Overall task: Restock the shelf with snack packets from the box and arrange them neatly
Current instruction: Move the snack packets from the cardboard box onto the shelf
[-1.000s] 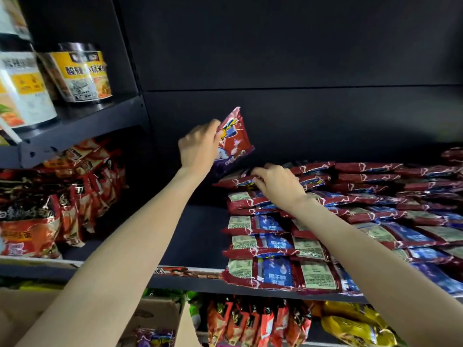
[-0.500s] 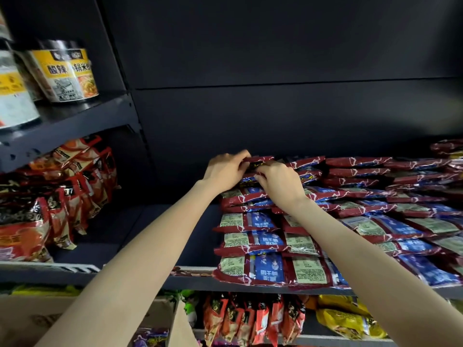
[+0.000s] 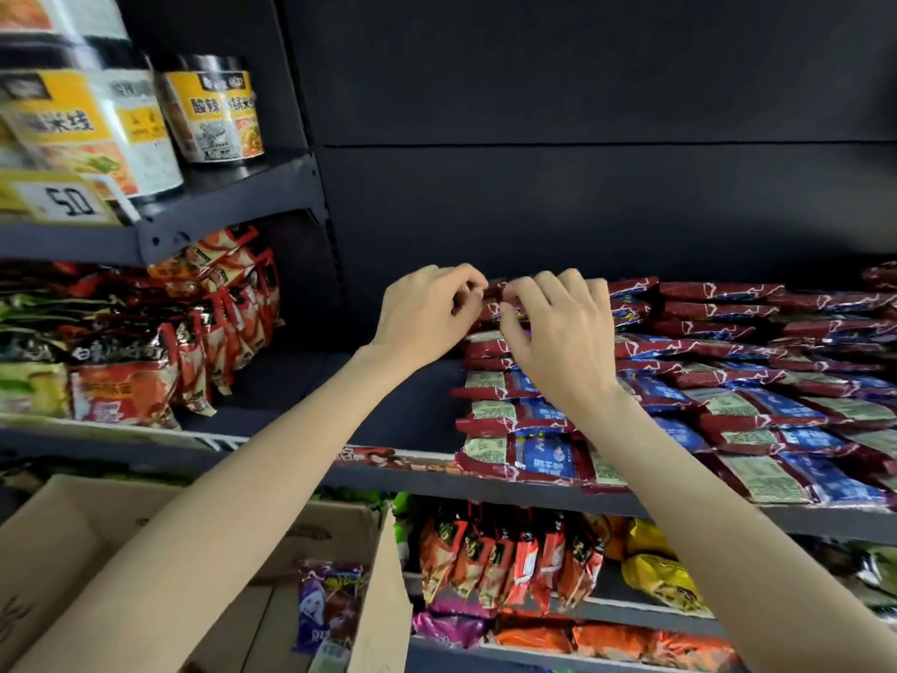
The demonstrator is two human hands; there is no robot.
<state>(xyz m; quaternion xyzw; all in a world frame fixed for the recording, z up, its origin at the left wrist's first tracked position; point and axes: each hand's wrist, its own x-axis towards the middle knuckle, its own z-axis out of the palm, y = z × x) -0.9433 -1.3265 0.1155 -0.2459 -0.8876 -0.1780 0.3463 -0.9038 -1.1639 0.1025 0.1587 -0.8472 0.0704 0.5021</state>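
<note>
The shelf [image 3: 485, 483] runs wide across the view, and red-and-blue packets [image 3: 757, 410] lie on it in overlapping rows, filling its right side while the left part stays bare. Down at lower left sits the box [image 3: 97, 541], flaps open, with one purple packet [image 3: 330, 599] showing inside. On the next bay over, orange bags [image 3: 194, 352] stand in a row, with tubs [image 3: 213, 114] on the board above them.

Now to the hands, both up at the back of the leftmost column. The left hand [image 3: 427, 318] has its fingers curled in, pinching the edge of the top packet [image 3: 495, 303]. The right hand [image 3: 558, 332] meets it from the other side, fingers bent onto that same packet, and looks to be seating it on the stack.

The risk, as I read it: that rear stack is tall and the wrappers look slick, so a push off-centre could slide the top packet toward the bare left side, or knock the column askew. Letting go unevenly could leave it crooked against the rows beside it.
</note>
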